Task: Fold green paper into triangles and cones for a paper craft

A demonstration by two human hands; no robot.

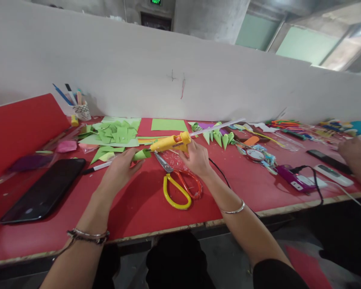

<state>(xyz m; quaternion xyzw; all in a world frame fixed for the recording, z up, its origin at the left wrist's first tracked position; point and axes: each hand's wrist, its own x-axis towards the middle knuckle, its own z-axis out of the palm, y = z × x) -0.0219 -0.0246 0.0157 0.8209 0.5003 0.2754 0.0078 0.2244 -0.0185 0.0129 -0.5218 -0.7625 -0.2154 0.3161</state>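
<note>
My right hand (198, 156) is wrapped round a yellow hot glue gun (168, 142), with a long clear glue stick (218, 127) poking out of its back end. Between the fingers of my left hand (120, 166) is a rolled piece of green paper (142, 155). The gun's nozzle points at this paper, close to its edge; whether they touch I cannot tell. Below the gun lie scissors (177, 192) with one yellow and one red handle loop. Rolled green paper cones (218, 138) rest behind my right hand.
A pile of cut green paper squares (116, 132) lies at the back left, near a pen cup (82, 110). A black phone (45, 190) is at left. Rightward are a purple power strip (296, 178), a white device (333, 175) and another person's hand (355, 154).
</note>
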